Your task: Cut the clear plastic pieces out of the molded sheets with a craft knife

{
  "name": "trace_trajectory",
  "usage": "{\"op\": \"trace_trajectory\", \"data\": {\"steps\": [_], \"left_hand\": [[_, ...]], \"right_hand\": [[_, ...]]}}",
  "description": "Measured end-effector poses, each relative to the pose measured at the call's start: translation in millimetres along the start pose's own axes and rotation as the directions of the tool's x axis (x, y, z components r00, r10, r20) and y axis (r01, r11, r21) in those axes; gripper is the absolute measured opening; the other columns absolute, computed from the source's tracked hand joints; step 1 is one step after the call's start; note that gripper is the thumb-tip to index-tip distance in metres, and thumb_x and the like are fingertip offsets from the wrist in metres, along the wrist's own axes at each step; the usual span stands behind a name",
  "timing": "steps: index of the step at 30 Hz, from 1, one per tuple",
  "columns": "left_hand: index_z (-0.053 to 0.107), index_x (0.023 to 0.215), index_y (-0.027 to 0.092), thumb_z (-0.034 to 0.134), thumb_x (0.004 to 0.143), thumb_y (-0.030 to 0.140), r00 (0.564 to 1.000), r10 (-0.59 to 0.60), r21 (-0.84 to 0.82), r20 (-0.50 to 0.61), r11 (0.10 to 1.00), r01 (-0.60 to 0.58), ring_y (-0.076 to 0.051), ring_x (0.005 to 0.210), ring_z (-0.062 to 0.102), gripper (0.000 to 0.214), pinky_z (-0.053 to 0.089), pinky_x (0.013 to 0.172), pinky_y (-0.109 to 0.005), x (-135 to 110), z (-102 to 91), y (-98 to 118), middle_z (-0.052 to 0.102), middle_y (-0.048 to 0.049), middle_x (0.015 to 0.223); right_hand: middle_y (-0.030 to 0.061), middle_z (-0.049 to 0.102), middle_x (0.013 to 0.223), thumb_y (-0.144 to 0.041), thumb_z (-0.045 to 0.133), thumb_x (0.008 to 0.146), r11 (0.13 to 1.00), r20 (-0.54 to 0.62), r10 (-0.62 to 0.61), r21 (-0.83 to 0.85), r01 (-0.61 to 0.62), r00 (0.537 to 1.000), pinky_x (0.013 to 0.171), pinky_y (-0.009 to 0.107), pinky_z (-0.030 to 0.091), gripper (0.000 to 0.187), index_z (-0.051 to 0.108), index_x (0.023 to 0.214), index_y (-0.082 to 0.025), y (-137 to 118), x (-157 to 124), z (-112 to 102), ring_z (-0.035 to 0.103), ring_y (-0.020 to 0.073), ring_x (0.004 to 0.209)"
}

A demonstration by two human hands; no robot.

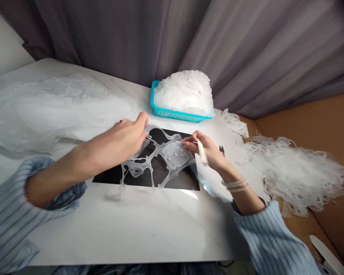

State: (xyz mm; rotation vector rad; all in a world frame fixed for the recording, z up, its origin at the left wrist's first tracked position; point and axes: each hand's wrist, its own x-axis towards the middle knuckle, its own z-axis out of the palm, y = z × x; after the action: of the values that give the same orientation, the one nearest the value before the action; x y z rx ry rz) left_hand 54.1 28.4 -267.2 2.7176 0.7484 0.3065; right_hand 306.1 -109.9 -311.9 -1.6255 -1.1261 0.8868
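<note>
My left hand (pixel 132 133) is closed, thumb and fingers pinching the upper edge of a translucent, web-like sheet (pixel 150 162) with large openings. The sheet hangs over a black mat (pixel 109 176). Closed too, my right hand (pixel 208 147) grips by its fingertips a translucent rounded rectangular piece (pixel 174 154) with small slots. This piece lies against the web; whether it is still joined to it I cannot tell. A short off-white item (pixel 201 151) shows at my right hand's fingers, its kind unclear. Just beyond that hand is a small dark object (pixel 222 150).
A blue basket (pixel 177 114) heaped with translucent pieces stands at the back. Left lies a large pile in clear plastic (pixel 51 110). On the right are a heap of web-like scraps (pixel 301 172) and cardboard (pixel 312 118). A grey curtain (pixel 126 38) hangs behind the white table (pixel 137 229).
</note>
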Motion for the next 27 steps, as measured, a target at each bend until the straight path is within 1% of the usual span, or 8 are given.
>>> {"op": "trace_trajectory", "data": {"steps": [2, 4, 6, 8, 10, 13, 17, 27], "left_hand": [[0.047, 0.135, 0.009, 0.038, 0.097, 0.026, 0.997, -0.080, 0.174, -0.017, 0.981, 0.082, -0.034, 0.082, 0.066, 0.043, 0.049, 0.062, -0.039, -0.7, 18.4, 0.3, 0.065, -0.0174, 0.091], [0.042, 0.142, 0.005, 0.039, 0.096, 0.021, 0.997, -0.057, 0.346, -0.058, 0.935, 0.074, -0.040, 0.100, 0.063, 0.049, 0.052, 0.067, -0.043, -7.5, 34.4, 3.7, 0.063, -0.0255, 0.111], [0.045, 0.142, 0.004, 0.038, 0.097, 0.016, 0.994, 0.112, 0.435, -0.016, 0.895, -0.094, -0.039, 0.113, 0.059, 0.048, 0.053, 0.082, -0.047, -17.5, 48.6, 7.8, 0.060, -0.0263, 0.125], [0.054, 0.135, 0.003, 0.037, 0.097, 0.013, 0.940, 0.331, 0.403, 0.079, 0.852, -0.334, -0.035, 0.122, 0.056, 0.042, 0.046, 0.101, -0.047, -26.0, 62.3, 10.3, 0.060, -0.0232, 0.132], [0.058, 0.131, 0.003, 0.036, 0.100, 0.018, 0.884, 0.453, 0.341, 0.117, 0.818, -0.464, -0.032, 0.127, 0.054, 0.040, 0.039, 0.110, -0.046, -30.5, 75.2, 10.9, 0.060, -0.0210, 0.135], [0.055, 0.135, 0.003, 0.037, 0.102, 0.028, 0.880, 0.462, 0.296, 0.109, 0.830, -0.473, -0.034, 0.131, 0.052, 0.045, 0.038, 0.110, -0.046, -30.4, 88.4, 10.5, 0.056, -0.0234, 0.140], [0.053, 0.137, 0.004, 0.039, 0.101, 0.033, 0.877, 0.469, 0.303, 0.104, 0.825, -0.477, -0.038, 0.136, 0.046, 0.049, 0.035, 0.111, -0.051, -27.8, 90.5, 10.1, 0.048, -0.0259, 0.146], [0.049, 0.141, 0.006, 0.035, 0.102, 0.032, 0.865, 0.480, 0.270, 0.149, 0.821, -0.502, -0.035, 0.136, 0.047, 0.049, 0.038, 0.108, -0.048, -30.1, 95.6, 3.2, 0.050, -0.0239, 0.146]], "right_hand": [[0.0035, 0.065, 0.090, -0.042, 0.067, 0.085, 0.994, -0.123, -0.049, -0.106, 0.036, 0.991, 0.071, 0.032, 0.052, 0.030, 0.042, 0.083, -0.023, 14.7, 10.6, -2.7, 0.064, 0.0171, 0.081], [0.0022, 0.064, 0.086, -0.048, 0.055, 0.092, 0.988, -0.209, -0.072, -0.149, 0.041, 0.975, 0.071, 0.031, 0.053, 0.025, 0.048, 0.093, -0.024, 18.3, 8.5, -3.8, 0.064, 0.0170, 0.081], [-0.0017, 0.059, 0.072, -0.054, 0.039, 0.099, 0.992, -0.197, -0.032, -0.125, 0.008, 0.980, 0.059, 0.028, 0.050, 0.032, 0.051, 0.105, -0.025, 10.7, -3.5, -1.9, 0.061, 0.0148, 0.064], [-0.0057, 0.047, 0.060, -0.057, 0.032, 0.100, 0.992, -0.167, 0.011, -0.124, -0.032, 0.986, 0.046, 0.024, 0.042, 0.041, 0.054, 0.115, -0.026, -1.2, -18.6, 5.0, 0.049, 0.0122, 0.048], [-0.0067, 0.039, 0.056, -0.057, 0.033, 0.100, 0.984, -0.156, 0.015, -0.175, -0.043, 0.988, 0.042, 0.024, 0.036, 0.044, 0.059, 0.118, -0.026, -9.6, -30.7, 17.7, 0.042, 0.0107, 0.043], [-0.0045, 0.045, 0.057, -0.051, 0.039, 0.101, 0.969, -0.145, -0.029, -0.246, -0.008, 0.989, 0.048, 0.026, 0.040, 0.039, 0.065, 0.109, -0.023, -8.2, -39.1, 42.8, 0.048, 0.0114, 0.048], [0.0019, 0.062, 0.070, -0.040, 0.047, 0.100, 0.949, -0.102, -0.125, -0.301, 0.089, 0.987, 0.059, 0.029, 0.047, 0.029, 0.065, 0.094, -0.019, 5.1, -40.1, 67.1, 0.060, 0.0154, 0.063], [0.0043, 0.069, 0.082, -0.025, 0.045, 0.099, 0.859, 0.008, -0.270, -0.451, 0.244, 0.963, 0.064, 0.032, 0.051, 0.019, 0.061, 0.090, -0.021, 9.6, -29.8, 75.2, 0.063, 0.0167, 0.067]]}}
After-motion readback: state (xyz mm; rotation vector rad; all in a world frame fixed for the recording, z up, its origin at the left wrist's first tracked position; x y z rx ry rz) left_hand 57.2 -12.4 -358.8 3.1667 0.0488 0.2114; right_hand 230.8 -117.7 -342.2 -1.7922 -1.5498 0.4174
